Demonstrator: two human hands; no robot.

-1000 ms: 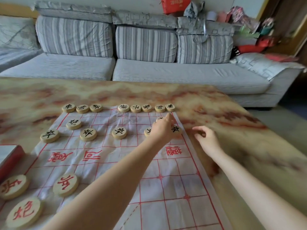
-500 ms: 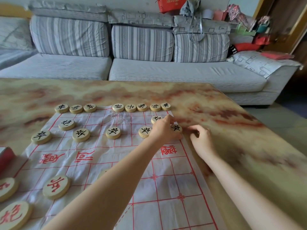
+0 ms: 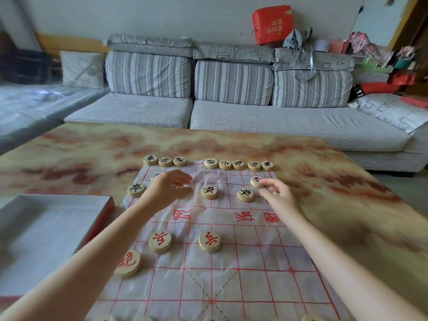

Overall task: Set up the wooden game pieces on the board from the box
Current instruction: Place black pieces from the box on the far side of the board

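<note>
Here, in the head view, we find the board (image 3: 243, 286), a thin sheet ruled in red, spread flat on the table (image 3: 347, 205). The box (image 3: 46, 235) sits at the table's left edge, just beside the board's left edge and within reach for drawing pieces.

The black back row (image 3: 225, 164) lines the board's far edge. It has one gap left of centre, and we judge that station is not yet filled. Three black soldiers (image 3: 209, 191) are visible one rank nearer.

The right hand (image 3: 278, 196) reaches toward the board's far right corner. Its fingers are apart and nearly straight, and the forefinger tip touches the black cannon (image 3: 255, 180). We read this as a nudge to centre the piece on its crossing, not a lift.

The left hand (image 3: 166, 189) hangs over the far left part of the board with fingers loosely curled and apart. It hides whatever lies beneath, so we cannot tell whether it clamps a piece.

Three red pieces (image 3: 160, 241) lie on the near left part of the board, one overlapping its left edge. We judge the red side is mostly unplaced. Because the sheet is thin, sliding a piece may wrinkle it and shift the neighbouring pieces.
</note>
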